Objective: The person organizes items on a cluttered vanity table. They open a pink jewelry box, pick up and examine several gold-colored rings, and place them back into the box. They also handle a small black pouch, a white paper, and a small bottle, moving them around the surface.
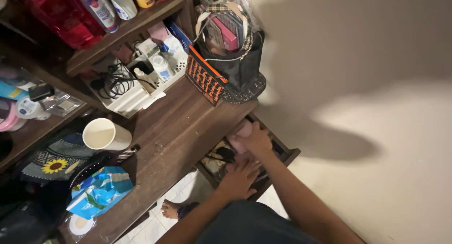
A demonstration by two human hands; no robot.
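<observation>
Pink pouch (243, 131) is gripped by the right hand (258, 139) inside the open drawer (282, 152); the left hand (239, 178) is laid flat, fingers spread, among its contents. Rummaging seems underway; careful lifting clear is called for.

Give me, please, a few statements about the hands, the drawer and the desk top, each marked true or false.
1. The drawer under the desk is pulled open. True.
2. The right hand grips a pink object in the drawer. True.
3. The left hand holds the white cup. False: it is in the drawer; the cup lies untouched on the desk.
4. The black basket stands on the floor. False: it sits on the desk.
</observation>
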